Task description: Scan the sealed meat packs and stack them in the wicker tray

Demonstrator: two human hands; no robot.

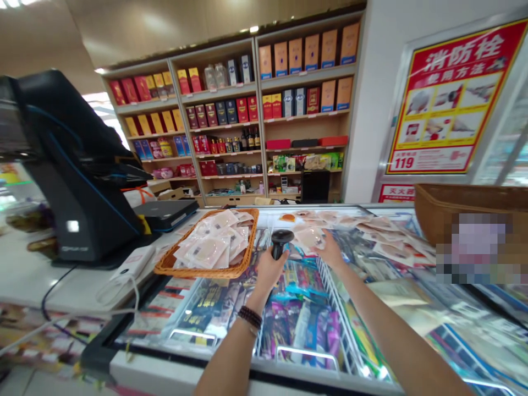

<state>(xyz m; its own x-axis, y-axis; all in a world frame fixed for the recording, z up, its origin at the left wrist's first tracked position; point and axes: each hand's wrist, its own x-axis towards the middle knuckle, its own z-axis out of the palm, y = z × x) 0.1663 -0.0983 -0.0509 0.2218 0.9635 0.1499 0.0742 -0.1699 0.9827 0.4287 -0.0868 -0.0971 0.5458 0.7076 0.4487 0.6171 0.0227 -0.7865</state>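
Note:
My left hand [268, 269] is wrapped round the handle of a black handheld barcode scanner [282, 237], held upright above the glass top of a chest freezer. A beaded bracelet [249, 317] circles that wrist. Just right of the scanner, my right hand [331, 251] pinches the edge of a flat, clear-wrapped packet [309, 237] with something pale and round inside. To the left, an orange wicker basket [197, 271] holds a pile of similar packets [211, 242]. More loose packets [388, 237] lie spread on the freezer top to the right.
Wire baskets of frozen packages [301, 324] show through the glass. A black checkout terminal [78, 181], a flat black device [167, 213] and a white cable [136, 297] occupy the left counter. A brown basket [462, 199] stands at right. Shelves of boxes [243, 110] line the back wall.

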